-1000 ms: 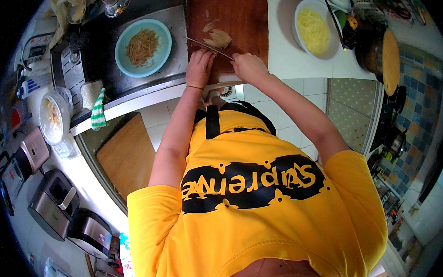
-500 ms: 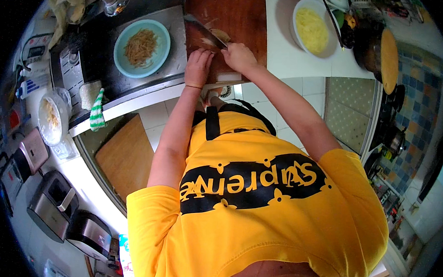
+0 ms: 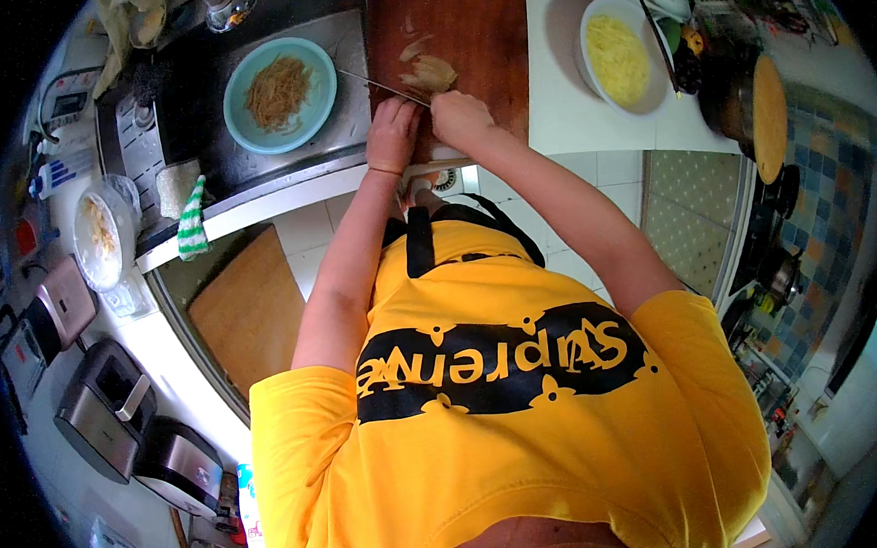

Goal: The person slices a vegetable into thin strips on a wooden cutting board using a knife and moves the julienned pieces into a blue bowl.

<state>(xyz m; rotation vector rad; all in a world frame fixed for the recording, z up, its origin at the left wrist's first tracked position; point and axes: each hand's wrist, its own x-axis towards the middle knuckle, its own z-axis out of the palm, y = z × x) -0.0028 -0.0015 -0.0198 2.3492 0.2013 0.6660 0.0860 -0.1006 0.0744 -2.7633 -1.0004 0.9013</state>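
My right hand (image 3: 462,120) is closed round the handle of a kitchen knife (image 3: 383,85). Its blade, seen nearly edge-on, slants to the far left over the reddish-brown cutting board (image 3: 490,33). Beside it, close to the board's near left edge, rests my left hand (image 3: 391,131), fingers bent and held together near the blade. Whatever lies under those fingers is hidden. Just beyond the knife sits a small pile of thin pale-brown slices (image 3: 430,73), with a few thin scraps (image 3: 413,48) farther off.
A light-blue bowl (image 3: 235,126) of brown shreds stands left of the board by the sink. At the right, a white bowl (image 3: 597,79) holds yellow shreds on the white counter (image 3: 561,119). A green-striped cloth (image 3: 192,222) hangs over the counter edge.
My right hand has drawn slightly nearer and left. The knife has swung from over the slices to beside my left fingers, uncovering the pile. My left hand stays nearly still.
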